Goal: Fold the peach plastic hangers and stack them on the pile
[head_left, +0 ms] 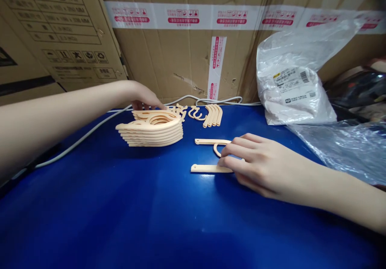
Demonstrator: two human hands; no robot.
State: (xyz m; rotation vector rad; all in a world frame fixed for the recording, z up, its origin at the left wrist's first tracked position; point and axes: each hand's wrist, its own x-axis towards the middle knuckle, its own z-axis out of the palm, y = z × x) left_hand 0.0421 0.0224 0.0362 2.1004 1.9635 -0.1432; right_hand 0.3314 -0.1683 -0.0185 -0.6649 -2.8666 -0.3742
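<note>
A neat stack of cream plastic folding hangers (150, 134) sits left of centre. My left hand (144, 96) reaches behind it, its fingertips by a pile of small cream plastic parts (180, 110); the stack hides most of its fingers. On the right, my right hand (256, 160) is closed with bent fingers over a flat cream hanger arm (208, 168). Just above that arm lies a second cream piece (208, 141) with a curved hook (216, 150), partly covered by the same hand. My right thumb is hidden.
Cream hooks (196, 114) and several curved hanger arms (212, 115) lie at the back of the blue table (150, 220). A white cable (87, 138) runs along the back. Cardboard boxes (169, 52) stand behind; a white plastic bag (297, 96) and clear wrap (346, 148) are right.
</note>
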